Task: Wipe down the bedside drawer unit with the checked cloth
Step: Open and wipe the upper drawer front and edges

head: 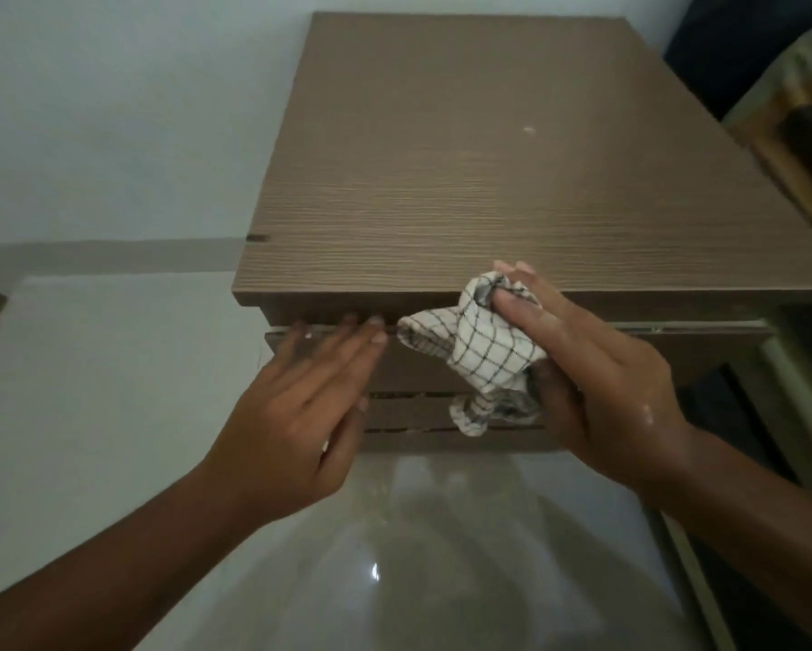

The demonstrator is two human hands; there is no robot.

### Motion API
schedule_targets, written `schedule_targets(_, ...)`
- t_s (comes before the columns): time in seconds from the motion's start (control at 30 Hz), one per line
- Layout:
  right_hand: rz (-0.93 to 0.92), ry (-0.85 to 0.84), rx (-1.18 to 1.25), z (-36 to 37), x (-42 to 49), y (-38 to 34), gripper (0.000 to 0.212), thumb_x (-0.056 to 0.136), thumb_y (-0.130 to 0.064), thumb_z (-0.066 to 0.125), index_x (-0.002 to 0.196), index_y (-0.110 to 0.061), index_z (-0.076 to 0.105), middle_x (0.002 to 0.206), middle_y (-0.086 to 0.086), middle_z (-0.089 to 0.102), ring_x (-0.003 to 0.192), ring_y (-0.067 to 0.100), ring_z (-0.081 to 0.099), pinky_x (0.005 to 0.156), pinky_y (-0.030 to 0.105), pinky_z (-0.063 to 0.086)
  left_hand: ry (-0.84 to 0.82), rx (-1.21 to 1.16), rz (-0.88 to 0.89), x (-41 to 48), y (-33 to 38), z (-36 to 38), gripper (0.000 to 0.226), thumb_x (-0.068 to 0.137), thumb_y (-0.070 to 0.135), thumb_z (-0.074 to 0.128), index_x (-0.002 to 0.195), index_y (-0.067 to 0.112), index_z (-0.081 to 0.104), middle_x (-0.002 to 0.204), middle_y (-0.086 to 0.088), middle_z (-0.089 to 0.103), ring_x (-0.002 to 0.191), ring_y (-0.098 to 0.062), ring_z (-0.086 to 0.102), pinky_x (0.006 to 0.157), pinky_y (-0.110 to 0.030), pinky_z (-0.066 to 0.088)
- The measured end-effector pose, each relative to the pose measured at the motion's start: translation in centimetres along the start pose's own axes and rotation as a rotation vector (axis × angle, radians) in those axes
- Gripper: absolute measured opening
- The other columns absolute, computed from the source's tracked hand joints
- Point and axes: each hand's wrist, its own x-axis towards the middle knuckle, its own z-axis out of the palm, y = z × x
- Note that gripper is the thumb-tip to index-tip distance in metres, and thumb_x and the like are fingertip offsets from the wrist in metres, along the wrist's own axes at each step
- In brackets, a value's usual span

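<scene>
Brown wooden drawer unit (441,110) against a pale wall (113,110), on a shiny light floor (441,556), seen from above and from the front.

Checked cloth (483,345), white with dark lines, bunched up in the right hand (596,378) and pressed against the front of the unit, just under the edge of the top board (535,218). Gripped between the thumb (516,305) in front and the other fingers behind. One corner of the cloth sticking out to the left along the gap above the first drawer (418,368); lower end hanging down over the second drawer (408,411).

Left hand (296,415) released, holding nothing, with fingers straight and close together, laid flat on the front of the first drawer. Fingertips (375,338) at the gap above it, just beside the left corner of the cloth; touching it or not, hard to tell.

On the top board, a small pale spot (529,130) toward the back, and a dark chip (258,238) at the left edge near the front.
</scene>
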Motion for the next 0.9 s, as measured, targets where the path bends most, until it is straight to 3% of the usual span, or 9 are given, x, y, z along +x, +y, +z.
schedule_targets(0.13,-0.111,-0.04,-0.057,0.9,-1.2,0.7,0.041,0.098,0.0,0.055,0.138,0.003,0.048,0.15,0.021,0.043,0.144,0.026,0.044,0.115,0.033,0.044,0.067,0.114,0.009,-0.3,-2.5,-0.1,0.043,0.093,0.014,0.06,0.133,-0.001,0.062,0.13,-0.014,0.067,0.117,-0.031,0.065,0.104,-0.039,0.049)
schedule_targets(0.23,-0.156,-0.052,-0.104,1.5,-1.8,1.2,0.049,0.09,0.003,0.063,0.137,0.004,0.049,0.15,0.02,0.044,0.143,0.025,0.045,0.116,0.034,0.042,0.083,0.144,-0.077,-0.5,-3.6,-0.2,0.044,0.093,0.025,0.061,0.13,0.002,0.065,0.121,-0.013,0.07,0.11,-0.031,0.064,0.095,-0.037,0.049)
schedule_targets(0.43,-0.189,-0.015,-0.125,2.6,-1.6,1.4,0.042,0.096,0.0,0.056,0.137,0.005,0.049,0.15,0.018,0.045,0.143,0.024,0.045,0.117,0.036,0.041,0.138,-0.037,-0.197,-0.9,-3.3,0.1,0.054,0.091,0.042,0.059,0.132,0.007,0.062,0.117,0.0,0.068,0.108,-0.016,0.058,0.092,-0.02,0.041)
schedule_targets(0.57,-0.213,0.047,-0.135,2.9,-0.8,0.1,0.038,0.1,-0.005,0.051,0.136,0.006,0.052,0.148,0.02,0.048,0.141,0.026,0.048,0.115,0.038,0.044,0.141,-0.063,-0.177,-1.3,-2.7,-0.4,0.054,0.09,0.044,0.059,0.131,0.011,0.063,0.112,0.006,0.067,0.106,-0.007,0.056,0.094,-0.009,0.038)
schedule_targets(0.73,-0.219,0.05,-0.127,3.1,0.0,-1.5,0.036,0.101,-0.003,0.049,0.136,0.006,0.053,0.147,0.02,0.049,0.141,0.024,0.048,0.115,0.035,0.043,0.209,-0.082,-0.093,-2.7,-2.3,-1.0,0.037,0.088,0.031,0.07,0.12,0.011,0.069,0.102,0.007,0.067,0.096,-0.008,0.058,0.088,-0.019,0.045)
schedule_targets(0.8,-0.206,0.056,-0.132,3.4,0.2,-2.2,0.037,0.1,-0.003,0.051,0.137,0.004,0.054,0.147,0.017,0.05,0.141,0.022,0.048,0.116,0.033,0.043,0.24,-0.116,-0.09,-3.5,-2.6,-0.9,0.038,0.088,0.031,0.071,0.12,0.012,0.068,0.104,0.007,0.068,0.097,-0.008,0.058,0.089,-0.019,0.046)
schedule_targets(0.9,-0.166,0.061,-0.127,4.3,0.7,-3.2,0.039,0.099,-0.001,0.055,0.138,0.002,0.054,0.147,0.017,0.051,0.14,0.022,0.049,0.115,0.034,0.044,0.213,-0.21,-0.202,-4.9,-3.0,-0.2,0.055,0.088,0.043,0.069,0.136,0.02,0.059,0.127,0.01,0.064,0.117,-0.004,0.058,0.098,-0.011,0.044)
